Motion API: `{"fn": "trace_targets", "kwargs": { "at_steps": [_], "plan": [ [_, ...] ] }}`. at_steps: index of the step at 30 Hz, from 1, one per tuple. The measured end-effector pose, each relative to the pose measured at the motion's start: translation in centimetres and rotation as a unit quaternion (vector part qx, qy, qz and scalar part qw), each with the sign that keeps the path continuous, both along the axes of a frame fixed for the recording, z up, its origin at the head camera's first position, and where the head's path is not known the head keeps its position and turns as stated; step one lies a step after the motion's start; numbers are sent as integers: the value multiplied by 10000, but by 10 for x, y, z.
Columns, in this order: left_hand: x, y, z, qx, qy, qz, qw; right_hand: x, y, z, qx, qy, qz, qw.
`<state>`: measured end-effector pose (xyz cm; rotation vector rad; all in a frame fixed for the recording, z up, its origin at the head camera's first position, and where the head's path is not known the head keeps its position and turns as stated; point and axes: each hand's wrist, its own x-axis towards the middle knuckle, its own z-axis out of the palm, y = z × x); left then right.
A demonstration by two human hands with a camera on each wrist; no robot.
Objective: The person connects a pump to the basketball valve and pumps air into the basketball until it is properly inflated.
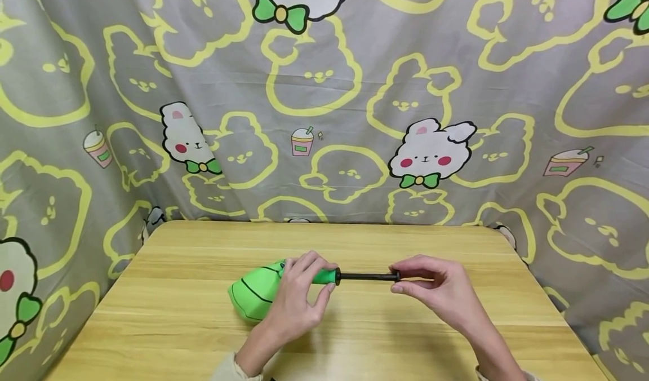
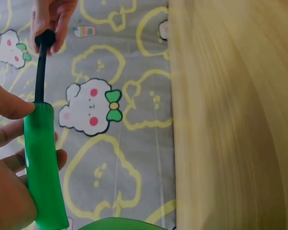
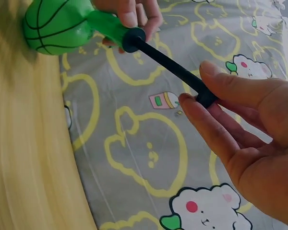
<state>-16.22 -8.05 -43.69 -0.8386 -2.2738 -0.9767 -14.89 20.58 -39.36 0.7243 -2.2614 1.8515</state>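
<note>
- Green hand pump (image 2: 42,165): one, held roughly level between the two hands, above the wooden table in the head view. Green barrel, black collar; the barrel's middle is hidden behind the left hand in that view.
- Black rod (image 1: 367,277): drawn out of the barrel, bare between collar and end piece.
- Black end piece (image 3: 206,97): at the rod's far end, partly covered by fingertips.
- Left hand (image 1: 299,296): grips the barrel, thumb near the collar, fingers round the far side; some finger lengths are hidden behind the barrel in the left wrist view.
- Right hand (image 1: 438,282): narrow pinch on the end piece, between thumb and fingers.
- Green ball (image 1: 250,296): black seam lines, uneven outline, at the barrel's other end. Partly behind the left hand; only a sliver shows in the left wrist view. The joint with the pump is hard to make out; whether the ball touches the table, cannot tell.
- Wooden table (image 1: 177,336): near edge cut off.
- Patterned cloth (image 1: 345,130): grey, rabbits and cups, behind the table; cropped above.
- Pale sleeves (image 1: 230,370): two, cut off at the lower border.
</note>
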Motion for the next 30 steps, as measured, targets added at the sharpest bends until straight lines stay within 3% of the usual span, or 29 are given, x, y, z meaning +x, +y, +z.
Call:
{"fn": "trace_targets", "kwargs": {
  "at_steps": [5,9,15,30],
  "plan": [
    [1,5,-2,-13,218,32,9998,0,-11,-7,-225,98,157,9996],
    [5,9,-2,-58,136,21,9999,0,-19,-11,-311,241,203,9990],
    [8,11,-4,-119,18,8,9999,2,-33,-19,-281,189,110,9994],
    [9,18,-7,-318,357,-75,9988,2,-50,-30,-441,139,288,9985]
  ]
}}
